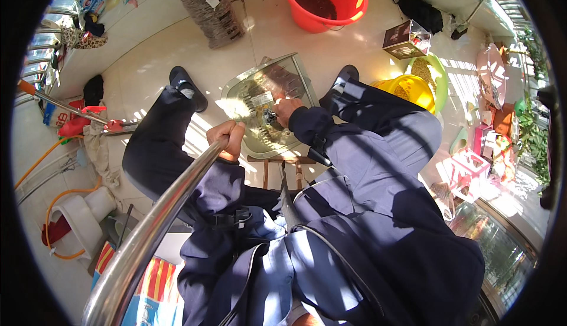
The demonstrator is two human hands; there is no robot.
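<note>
My left hand (229,137) is closed in a fist around the upper end of a long shiny metal tube (162,222), which runs down to the lower left edge. Ahead between my feet is a shallow grey-green tray-like piece (300,75) with a raised rim and rounded corners, dappled by sunlight. Over it, my right hand (287,111) has its fingers bent round a small dark metallic part (269,115); its exact kind is unclear. A pale label (261,99) shows just beyond that part. Wooden legs (266,174) stand at the near side of the tray-like piece.
A red bucket (298,15) with dark contents stands ahead, beside a grey wrapped roll (204,10). To the right are a yellow bucket (418,92), a green basin (438,72) and a box (407,39). At left lie an orange hose (46,222) and a white container (74,216).
</note>
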